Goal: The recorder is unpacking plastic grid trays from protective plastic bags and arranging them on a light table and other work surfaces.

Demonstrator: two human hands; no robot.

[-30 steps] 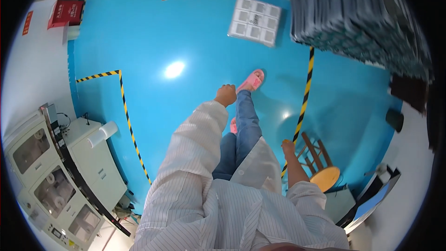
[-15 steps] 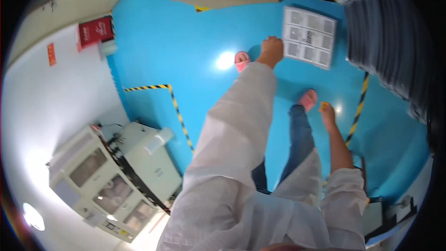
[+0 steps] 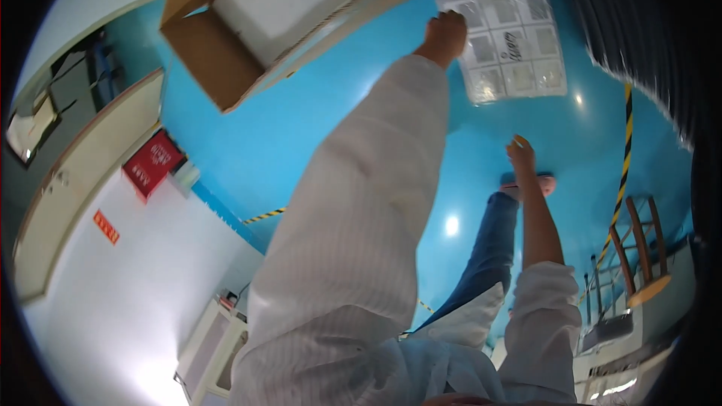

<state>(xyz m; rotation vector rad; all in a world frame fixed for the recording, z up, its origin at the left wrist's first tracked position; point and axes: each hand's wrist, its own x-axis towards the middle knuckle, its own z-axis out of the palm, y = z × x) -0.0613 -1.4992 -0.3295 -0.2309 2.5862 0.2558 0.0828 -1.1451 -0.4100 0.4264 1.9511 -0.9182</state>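
My left hand is closed on the left edge of a flat white pack. Clear plastic covers the pack, which shows a grid of square greyish pockets and dark handwriting in the middle. It hangs in front of me over the blue floor, and my fingertips on it are partly hidden. Lower and to the right, my right hand is closed round a small yellow thing, mostly covered by the fingers, so its kind cannot be made out. That hand is apart from the pack.
Ahead on the left stands an open cardboard box with a white sheet inside. Dark wrapped sheets stand stacked at the far right. A wooden stool is at the right, a red box by the left wall. Yellow-black tape marks the floor.
I have stepped forward and turned, and the cardboard box now looms larger at the upper left. The white pack has come along with my left hand. My right hand still holds the yellow thing.
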